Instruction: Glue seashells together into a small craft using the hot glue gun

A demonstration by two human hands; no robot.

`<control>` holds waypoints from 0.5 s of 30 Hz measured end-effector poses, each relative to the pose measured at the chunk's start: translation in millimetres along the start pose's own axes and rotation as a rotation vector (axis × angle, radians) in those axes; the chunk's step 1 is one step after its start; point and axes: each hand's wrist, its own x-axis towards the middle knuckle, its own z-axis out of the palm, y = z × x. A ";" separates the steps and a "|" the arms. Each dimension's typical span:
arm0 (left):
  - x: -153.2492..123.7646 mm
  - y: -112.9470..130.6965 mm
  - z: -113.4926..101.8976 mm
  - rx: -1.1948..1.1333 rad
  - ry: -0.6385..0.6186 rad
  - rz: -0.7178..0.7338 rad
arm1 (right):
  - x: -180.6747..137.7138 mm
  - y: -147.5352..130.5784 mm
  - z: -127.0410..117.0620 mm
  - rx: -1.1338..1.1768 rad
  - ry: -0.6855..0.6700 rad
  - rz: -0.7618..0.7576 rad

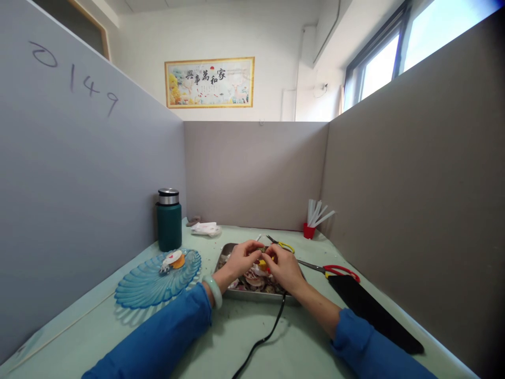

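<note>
My left hand (pixel 241 259), with a pale green bangle (pixel 213 291) at the wrist, is above a metal tray (pixel 252 297). My right hand (pixel 284 267) meets it there, fingertips close together. Both hands pinch at something small, mostly hidden by the fingers and too small to name. Shells (pixel 255 279) and other loose pieces fill the tray. A small yellow piece (pixel 262 265) shows just below my fingers. From the tray's front edge a black cord (pixel 269 337) runs toward me.
A blue shell-shaped plate (pixel 134 287) holds a small orange and white piece (pixel 178 260); a green bottle (pixel 169 223) stands behind. Yellow-handled scissors (pixel 287 246), red-handled scissors (pixel 341 271) and a black flat object (pixel 374 310) lie right. White sticks (pixel 314 213) stand in a red cup (pixel 309 231). Partitions surround the table.
</note>
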 end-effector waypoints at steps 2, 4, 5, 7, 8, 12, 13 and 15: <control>-0.2 -1.7 -0.3 0.017 -0.002 0.012 | -0.2 0.2 0.3 0.001 -0.003 -0.002; -0.4 -3.7 -0.8 0.035 -0.002 0.021 | -0.2 0.2 0.4 0.003 -0.003 -0.001; -0.6 -4.6 -1.0 0.045 0.001 0.025 | -0.2 0.2 0.4 0.005 -0.003 0.000; -1.0 -6.1 -1.4 0.068 0.010 0.037 | 0.1 0.0 0.3 0.013 -0.007 -0.001; -1.2 -6.7 -1.6 0.082 0.017 0.044 | 0.3 -0.1 0.2 0.018 -0.010 -0.002; -1.8 -7.6 -1.8 0.138 0.055 0.073 | 0.9 -0.8 -0.5 0.028 -0.013 -0.012; -1.8 -7.8 -1.9 0.146 0.062 0.081 | 0.9 -0.9 -0.7 0.029 -0.010 -0.013; -1.9 -8.2 -2.2 0.151 0.065 0.090 | 0.7 -1.0 -1.1 0.028 -0.005 -0.014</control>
